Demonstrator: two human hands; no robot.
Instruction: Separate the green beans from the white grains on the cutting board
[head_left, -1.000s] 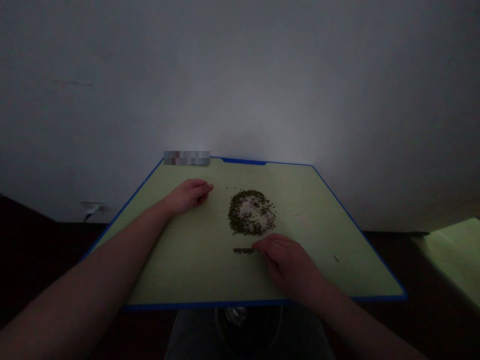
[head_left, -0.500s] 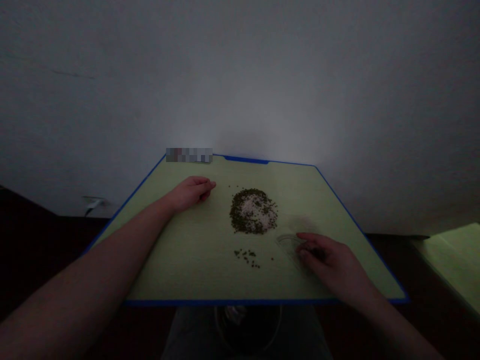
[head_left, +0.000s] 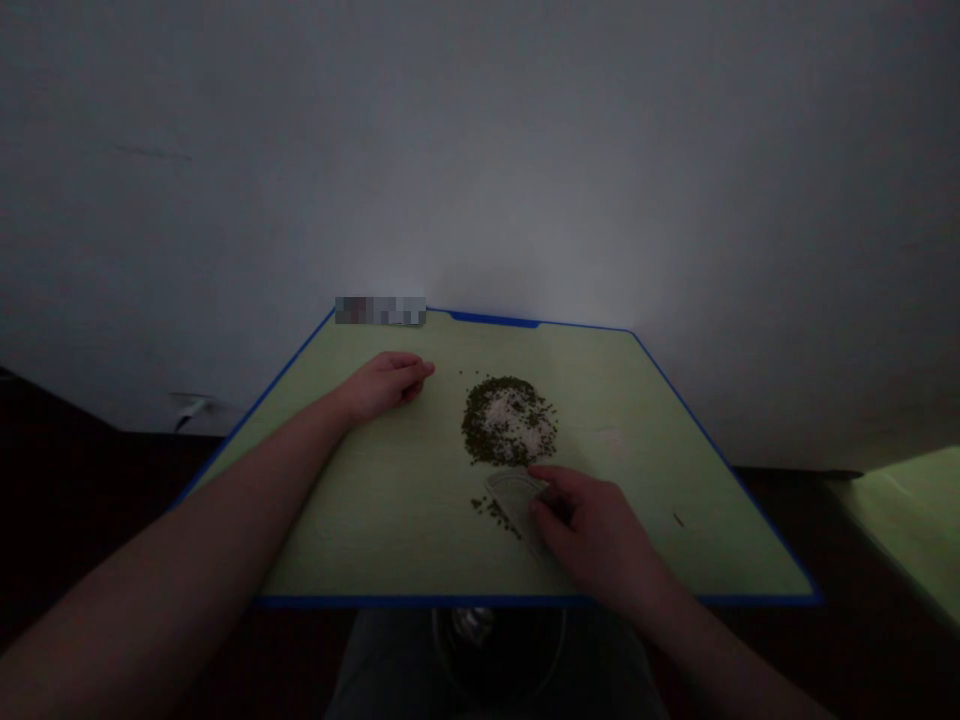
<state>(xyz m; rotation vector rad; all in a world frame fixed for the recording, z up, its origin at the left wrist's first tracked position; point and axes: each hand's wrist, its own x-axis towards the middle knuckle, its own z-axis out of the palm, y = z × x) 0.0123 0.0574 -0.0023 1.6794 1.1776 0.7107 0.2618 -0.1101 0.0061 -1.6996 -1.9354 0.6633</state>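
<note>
Round, loose pile of dark green beans mixed with whitish grains, greener around its rim, spread on the desk. Nearer the viewer, a small scatter of green beans. Just right of them, a see-through protractor, its curved edge toward the pile, held in the right hand.

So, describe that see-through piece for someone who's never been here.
On the blue-edged table, find the green and white pile. Just nearer the viewer, in the right hand, is the see-through piece. Its curved edge sets it apart from the loose green grains.
</note>
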